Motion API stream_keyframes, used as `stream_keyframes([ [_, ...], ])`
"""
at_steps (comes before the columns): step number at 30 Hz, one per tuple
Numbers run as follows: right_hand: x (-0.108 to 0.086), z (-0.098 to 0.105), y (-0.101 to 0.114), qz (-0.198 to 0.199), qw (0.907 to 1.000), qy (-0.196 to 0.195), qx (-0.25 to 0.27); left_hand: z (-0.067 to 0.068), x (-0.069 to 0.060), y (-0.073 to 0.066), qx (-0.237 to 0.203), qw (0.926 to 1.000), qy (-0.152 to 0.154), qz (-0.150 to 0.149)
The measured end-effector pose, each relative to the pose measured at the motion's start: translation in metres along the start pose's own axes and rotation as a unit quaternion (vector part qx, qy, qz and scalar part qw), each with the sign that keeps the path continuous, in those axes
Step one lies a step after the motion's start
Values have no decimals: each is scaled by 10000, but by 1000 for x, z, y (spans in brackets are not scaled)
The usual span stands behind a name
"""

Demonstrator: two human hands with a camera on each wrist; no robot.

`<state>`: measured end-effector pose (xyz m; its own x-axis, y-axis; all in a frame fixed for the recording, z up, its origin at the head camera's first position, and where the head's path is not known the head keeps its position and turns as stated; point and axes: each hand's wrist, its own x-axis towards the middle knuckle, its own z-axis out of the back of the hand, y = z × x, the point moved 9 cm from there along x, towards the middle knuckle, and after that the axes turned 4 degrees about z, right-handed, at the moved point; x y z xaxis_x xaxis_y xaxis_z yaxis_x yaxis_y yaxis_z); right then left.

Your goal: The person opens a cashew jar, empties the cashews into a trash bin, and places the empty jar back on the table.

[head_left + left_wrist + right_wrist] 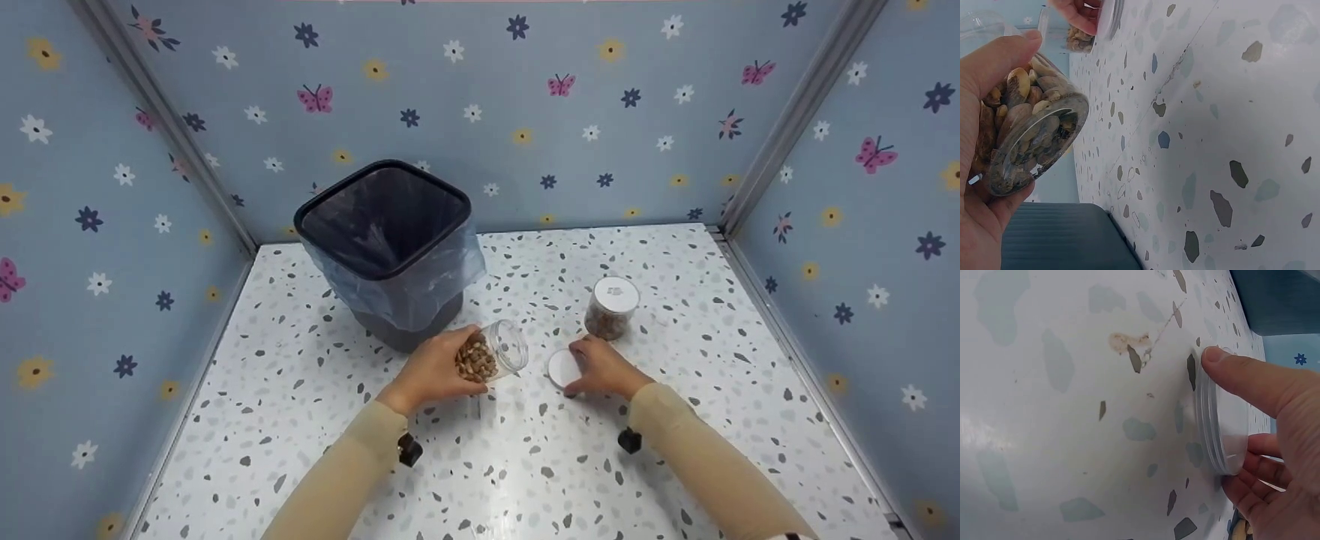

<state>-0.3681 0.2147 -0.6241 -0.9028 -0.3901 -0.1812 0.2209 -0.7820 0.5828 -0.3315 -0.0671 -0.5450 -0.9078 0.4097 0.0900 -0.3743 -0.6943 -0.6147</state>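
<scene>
My left hand (439, 369) grips a clear jar (491, 352) of shelled-looking nuts, tilted with its uncapped mouth toward the right. In the left wrist view the jar's round base (1039, 146) faces the camera, the thumb and fingers around its side. A white round lid (562, 369) is between the thumb and fingers of my right hand (606, 369), at the table surface. The right wrist view shows the thumb on one edge of the lid (1224, 419) and fingertips on the opposite edge.
A dark bin (405, 319) with a clear liner stands at the back left, near my left hand. Just behind my right hand is a second jar (611, 309) with a white lid. Flowered walls border the speckled table (525, 465).
</scene>
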Motion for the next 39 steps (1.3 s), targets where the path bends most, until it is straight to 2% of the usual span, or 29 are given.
stream_keyframes([
  [13, 0, 0, 2, 33, 9999, -10, -156, 9, -3, 6, -17, 10000, -59, -62],
  [18, -1, -1, 2, -24, 9998, 21, -203, 13, -6, 9, -7, 10000, -89, 22],
  [32, 0, -2, 0, -215, 9996, 67, -197, 31, -16, 9, 14, 9999, -126, -74],
  [39, -1, -2, 1, -208, 9996, 95, -167, 39, -24, 14, 13, 9997, -224, 33],
])
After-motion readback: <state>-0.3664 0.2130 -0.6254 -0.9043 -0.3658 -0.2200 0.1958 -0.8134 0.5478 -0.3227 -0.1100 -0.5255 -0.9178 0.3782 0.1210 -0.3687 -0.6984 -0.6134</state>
